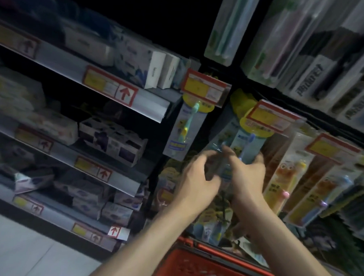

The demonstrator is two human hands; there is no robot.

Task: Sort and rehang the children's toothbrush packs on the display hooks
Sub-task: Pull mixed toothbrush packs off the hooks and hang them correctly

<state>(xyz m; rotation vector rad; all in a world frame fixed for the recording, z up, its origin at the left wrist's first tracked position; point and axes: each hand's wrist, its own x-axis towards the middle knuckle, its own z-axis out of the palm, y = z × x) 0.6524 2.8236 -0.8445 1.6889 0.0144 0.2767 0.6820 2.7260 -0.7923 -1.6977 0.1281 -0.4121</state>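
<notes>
Both my hands are raised at the middle hook of the display. My right hand (248,178) grips the lower part of a light blue children's toothbrush pack (242,144) with a yellow top that hangs under a red price tag (271,118). My left hand (198,176) has curled fingers around a clear blurred pack (217,147) just left of it. To the left, a single blue pack with a green and yellow brush (185,131) hangs on its own hook. Orange cartoon packs (287,184) hang to the right.
A red shopping basket (202,268) sits below my arms. Shelves of boxed goods (112,143) with price strips run along the left. Adult toothbrush packs (301,49) hang above right. More yellow packs (211,220) hang low behind my wrists. Pale floor shows at bottom left.
</notes>
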